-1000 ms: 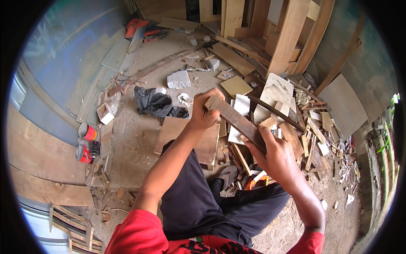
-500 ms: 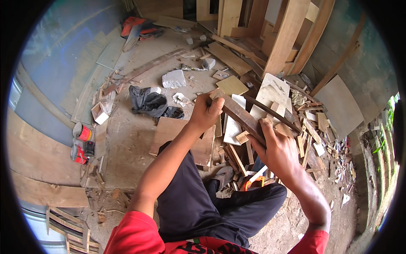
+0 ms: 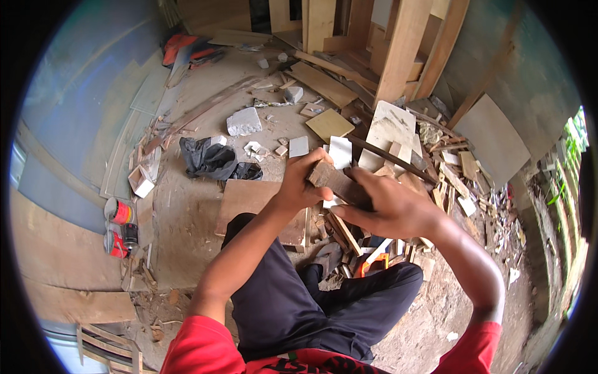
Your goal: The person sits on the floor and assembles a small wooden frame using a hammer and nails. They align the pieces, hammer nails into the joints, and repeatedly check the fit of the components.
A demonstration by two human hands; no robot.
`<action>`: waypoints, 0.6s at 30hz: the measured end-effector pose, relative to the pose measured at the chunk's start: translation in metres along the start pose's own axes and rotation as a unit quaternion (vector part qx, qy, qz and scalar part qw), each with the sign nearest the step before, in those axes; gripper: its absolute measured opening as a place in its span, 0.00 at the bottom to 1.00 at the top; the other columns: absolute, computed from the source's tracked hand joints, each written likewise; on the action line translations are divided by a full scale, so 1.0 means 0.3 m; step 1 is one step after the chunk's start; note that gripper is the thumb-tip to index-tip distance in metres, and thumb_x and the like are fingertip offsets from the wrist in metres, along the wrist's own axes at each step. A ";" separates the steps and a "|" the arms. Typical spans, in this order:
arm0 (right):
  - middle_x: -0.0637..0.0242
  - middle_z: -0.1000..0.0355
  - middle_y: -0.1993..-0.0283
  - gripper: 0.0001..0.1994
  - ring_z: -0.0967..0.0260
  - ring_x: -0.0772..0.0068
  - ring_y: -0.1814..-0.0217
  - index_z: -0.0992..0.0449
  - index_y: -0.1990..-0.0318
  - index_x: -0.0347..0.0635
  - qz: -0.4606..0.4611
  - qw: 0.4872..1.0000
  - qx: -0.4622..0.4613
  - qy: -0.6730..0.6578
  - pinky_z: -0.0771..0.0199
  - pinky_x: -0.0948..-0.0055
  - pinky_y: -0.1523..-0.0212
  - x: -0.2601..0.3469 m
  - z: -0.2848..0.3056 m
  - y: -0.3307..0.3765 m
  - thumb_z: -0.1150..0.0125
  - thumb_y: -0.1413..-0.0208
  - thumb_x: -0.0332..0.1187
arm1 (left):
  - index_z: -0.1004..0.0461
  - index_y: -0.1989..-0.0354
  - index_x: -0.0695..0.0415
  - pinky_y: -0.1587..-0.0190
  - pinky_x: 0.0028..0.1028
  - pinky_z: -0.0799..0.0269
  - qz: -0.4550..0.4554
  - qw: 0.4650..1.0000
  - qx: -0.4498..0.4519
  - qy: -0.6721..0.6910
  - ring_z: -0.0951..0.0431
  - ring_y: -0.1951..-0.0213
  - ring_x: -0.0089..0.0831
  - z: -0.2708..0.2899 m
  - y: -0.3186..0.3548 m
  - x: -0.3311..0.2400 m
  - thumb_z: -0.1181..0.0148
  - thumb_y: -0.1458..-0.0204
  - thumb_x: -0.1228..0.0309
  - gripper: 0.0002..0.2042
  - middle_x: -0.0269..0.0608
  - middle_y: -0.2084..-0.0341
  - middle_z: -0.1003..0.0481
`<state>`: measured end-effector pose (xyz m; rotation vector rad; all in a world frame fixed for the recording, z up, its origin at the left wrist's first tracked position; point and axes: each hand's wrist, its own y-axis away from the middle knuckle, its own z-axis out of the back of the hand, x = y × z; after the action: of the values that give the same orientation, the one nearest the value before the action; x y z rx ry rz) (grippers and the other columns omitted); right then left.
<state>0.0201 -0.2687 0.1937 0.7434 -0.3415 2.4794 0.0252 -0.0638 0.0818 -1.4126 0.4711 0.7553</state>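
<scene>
Head view shows a dark wooden block (image 3: 333, 181) held above the lap, the left hand (image 3: 299, 187) in a closed grip on its near end, the right hand (image 3: 389, 209) wrapped over its other end. Below lie a brown board (image 3: 249, 202) and wood scraps (image 3: 448, 168) on the floor.

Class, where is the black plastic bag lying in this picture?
In the head view, the black plastic bag lies left of centre, beside the left hand, below a white block.

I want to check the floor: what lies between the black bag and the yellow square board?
In the head view, small white tile pieces and crumbs lie on the dusty floor between the black bag and the yellow board.
</scene>
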 end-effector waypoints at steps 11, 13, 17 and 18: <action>0.51 0.31 0.85 0.19 0.26 0.42 0.81 0.38 0.60 0.31 0.019 0.983 -0.104 0.147 0.25 0.53 0.82 0.001 -0.103 0.018 0.44 0.37 0.42 | 0.33 0.75 0.60 0.76 0.23 0.35 0.000 0.998 0.000 -0.069 0.28 0.79 0.21 0.004 0.004 -0.044 0.55 0.60 0.20 0.44 0.32 0.83 0.31; 0.52 0.30 0.85 0.19 0.26 0.43 0.81 0.38 0.60 0.32 0.023 0.980 -0.109 0.166 0.25 0.54 0.83 0.004 -0.103 0.018 0.43 0.37 0.42 | 0.33 0.75 0.60 0.77 0.23 0.35 -0.005 0.997 -0.004 -0.076 0.28 0.79 0.21 0.003 0.003 -0.047 0.56 0.58 0.21 0.44 0.32 0.84 0.31; 0.52 0.30 0.85 0.19 0.26 0.44 0.81 0.38 0.60 0.32 0.010 0.978 -0.109 0.176 0.25 0.56 0.83 0.001 -0.125 0.036 0.42 0.38 0.42 | 0.33 0.75 0.60 0.77 0.23 0.36 0.005 0.997 -0.006 -0.082 0.28 0.79 0.20 -0.007 0.030 -0.056 0.57 0.56 0.21 0.43 0.32 0.84 0.30; 0.51 0.30 0.85 0.19 0.26 0.44 0.81 0.38 0.60 0.32 0.008 0.978 -0.111 0.177 0.25 0.56 0.83 0.002 -0.126 0.035 0.42 0.38 0.43 | 0.32 0.74 0.61 0.76 0.24 0.35 -0.001 0.998 0.000 -0.066 0.28 0.79 0.21 -0.002 0.033 -0.049 0.52 0.55 0.24 0.41 0.33 0.83 0.30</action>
<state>-0.0027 -0.2630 0.1623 0.2037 -0.4802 2.4746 0.0082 -0.0671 0.0850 -1.3537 0.3671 0.8422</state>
